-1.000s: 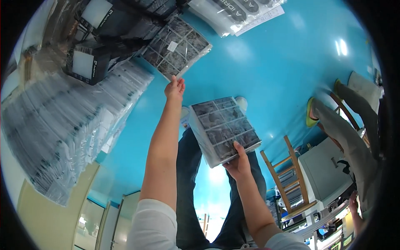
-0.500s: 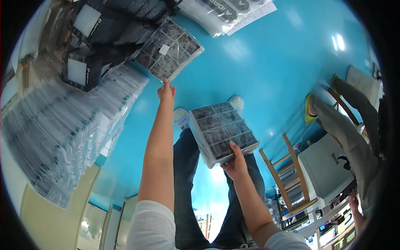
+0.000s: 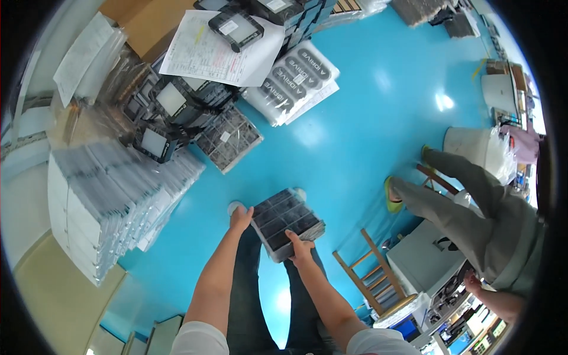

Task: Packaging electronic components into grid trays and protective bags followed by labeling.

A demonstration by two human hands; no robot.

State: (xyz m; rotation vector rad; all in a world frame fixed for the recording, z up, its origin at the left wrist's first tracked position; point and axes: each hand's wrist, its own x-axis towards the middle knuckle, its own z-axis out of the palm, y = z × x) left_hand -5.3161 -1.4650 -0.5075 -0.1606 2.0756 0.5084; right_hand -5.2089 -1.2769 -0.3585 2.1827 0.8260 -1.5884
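Between my hands is a thick stack of trays (image 3: 286,216), clear plastic divided into compartments with dark pieces inside. My right hand (image 3: 302,247) grips its near edge, thumb on top and fingers underneath. At the stack's left corner, my left hand (image 3: 241,219) closes on the edge, its fingers partly hidden. A similar plastic-wrapped compartment tray (image 3: 229,139) lies farther off to the left, below several black boxes with pale windows.
White plastic sleeves (image 3: 127,195) are piled at the left. Printed papers (image 3: 222,50) and a clear-wrapped pack of dark oval items (image 3: 296,80) lie farther away. At the right are a wooden stool (image 3: 376,275), a grey cabinet (image 3: 423,251) and another person's legs (image 3: 449,195).
My left hand has come back from the far tray to the stack's left corner. The view has shifted, showing more of the boxes and papers. My right hand keeps hold of the stack.
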